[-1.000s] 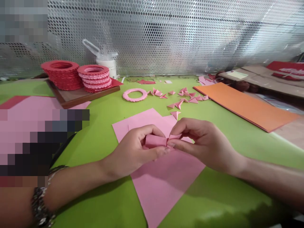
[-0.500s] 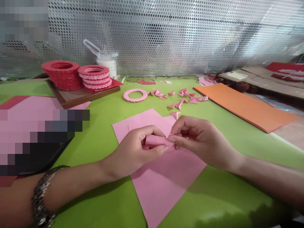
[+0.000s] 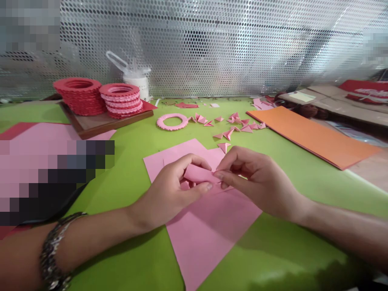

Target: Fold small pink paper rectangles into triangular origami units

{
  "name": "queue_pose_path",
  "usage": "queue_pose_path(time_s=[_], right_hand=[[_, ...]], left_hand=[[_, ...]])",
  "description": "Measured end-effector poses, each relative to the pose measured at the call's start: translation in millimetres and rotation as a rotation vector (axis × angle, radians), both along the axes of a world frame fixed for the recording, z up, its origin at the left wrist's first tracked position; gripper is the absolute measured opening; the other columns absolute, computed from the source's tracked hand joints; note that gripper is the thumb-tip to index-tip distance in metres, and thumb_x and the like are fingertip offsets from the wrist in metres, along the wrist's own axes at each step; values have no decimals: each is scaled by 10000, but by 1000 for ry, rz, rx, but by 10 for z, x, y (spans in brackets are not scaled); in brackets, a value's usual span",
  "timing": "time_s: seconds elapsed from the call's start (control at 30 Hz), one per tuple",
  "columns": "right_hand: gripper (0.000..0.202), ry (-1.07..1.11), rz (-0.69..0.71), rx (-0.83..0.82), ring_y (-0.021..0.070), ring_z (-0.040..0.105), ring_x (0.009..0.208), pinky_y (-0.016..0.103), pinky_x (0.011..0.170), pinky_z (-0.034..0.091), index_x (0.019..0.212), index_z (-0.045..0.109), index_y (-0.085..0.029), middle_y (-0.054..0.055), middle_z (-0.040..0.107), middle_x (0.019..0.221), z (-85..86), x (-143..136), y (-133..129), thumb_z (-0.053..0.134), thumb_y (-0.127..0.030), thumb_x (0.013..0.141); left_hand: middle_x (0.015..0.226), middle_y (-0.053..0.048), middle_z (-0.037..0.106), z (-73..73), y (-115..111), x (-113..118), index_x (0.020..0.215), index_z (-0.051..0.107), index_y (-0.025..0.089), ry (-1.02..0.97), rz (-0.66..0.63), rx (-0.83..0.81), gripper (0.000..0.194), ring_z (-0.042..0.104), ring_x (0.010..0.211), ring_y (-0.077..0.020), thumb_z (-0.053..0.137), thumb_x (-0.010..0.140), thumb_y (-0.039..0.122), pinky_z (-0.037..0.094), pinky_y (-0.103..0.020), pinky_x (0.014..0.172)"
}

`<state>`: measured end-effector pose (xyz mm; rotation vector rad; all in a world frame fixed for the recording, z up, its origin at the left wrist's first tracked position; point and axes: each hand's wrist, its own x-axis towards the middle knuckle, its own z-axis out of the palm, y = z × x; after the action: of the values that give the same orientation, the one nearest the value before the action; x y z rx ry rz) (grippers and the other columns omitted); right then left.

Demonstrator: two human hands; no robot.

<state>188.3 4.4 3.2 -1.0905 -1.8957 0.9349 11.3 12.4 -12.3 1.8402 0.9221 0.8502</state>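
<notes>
A small piece of pink paper (image 3: 199, 173), bent into a curve, is held between both hands above larger pink sheets. My left hand (image 3: 172, 194) curls around its left end, with the thumb along the near side and the index finger over the far side. My right hand (image 3: 254, 178) pinches its right end between thumb and fingertips, which partly hide that end. Below lie overlapping pink paper sheets (image 3: 206, 238) on the green table. Just past my right fingers sits a folded pink paper triangle (image 3: 224, 147).
Several folded triangles (image 3: 238, 120) lie beyond my hands, beside a pink paper ring (image 3: 172, 122). Stacked red rings (image 3: 80, 97) and pink-and-red rings (image 3: 121, 101) stand on a brown tray (image 3: 118, 124). A white cup (image 3: 136, 85) is behind. Orange sheets (image 3: 312, 135) lie right.
The curved pink paper has tilted, its left end turning slightly upward, and its fold has shifted between the fingers. Both hands stay in nearly the same place and keep their hold.
</notes>
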Motion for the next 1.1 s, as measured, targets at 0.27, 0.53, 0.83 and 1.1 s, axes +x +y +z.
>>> queue_pose_path(time_s=[0.27,0.53,0.83,1.1], right_hand=[[79,-103,97,-112,67,536,519,176,484,420,720,528,-138,-12,572,596,13,-8,46,546,-185,781],[197,-68,193,-148,60,526,544,168,514,429,685,505,-127,4,559,609,-7,-5,25,447,-207,856],[188,79,245,-217,77,580,617,196,581,489,775,467,-122,30,571,703,-27,-33,5,343,-184,902],[124,-18,223,-201,102,582,681,221,609,469,792,434,-142,40,585,723,-60,-32,29,377,-197,887]], left_hand=[[899,18,520,-22,-1,-8,958,467,217,-11,59,-39,199,544,832,-130,545,775,213,451,-221,697],[835,3,593,-18,5,7,1161,326,233,-135,63,-161,466,581,785,-146,565,763,204,458,-251,687],[701,15,568,-40,39,-1,834,547,168,1,42,-171,87,533,650,-131,544,758,211,444,-249,640],[683,20,548,3,39,-20,724,532,166,32,57,-74,97,534,688,-132,505,798,222,426,-226,632]])
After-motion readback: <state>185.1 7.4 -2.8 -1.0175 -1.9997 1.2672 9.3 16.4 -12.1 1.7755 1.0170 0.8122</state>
